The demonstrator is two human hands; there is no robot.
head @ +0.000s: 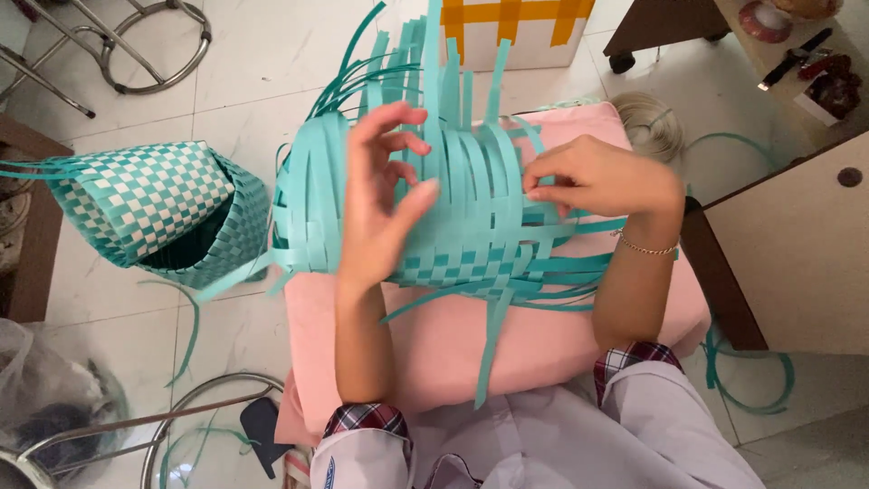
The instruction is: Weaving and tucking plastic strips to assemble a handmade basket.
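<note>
A half-woven basket (471,217) of teal plastic strips lies on its side on a pink cushion (543,335) on my lap. Loose strip ends stick up and out from it. My left hand (385,195) rests against the basket's front with fingers spread and slightly curled, touching the upright strips. My right hand (593,177) is on the basket's right side, fingers pinched on a teal strip (543,201) where it crosses the weave.
Finished teal-and-white checked baskets (163,213) lie nested on the tiled floor at the left. Metal stool frames (145,54) stand at top left and bottom left. A brown cabinet (797,244) is at the right, with a coil of strip (647,122) behind the cushion and loose teal strip (751,380) on the floor.
</note>
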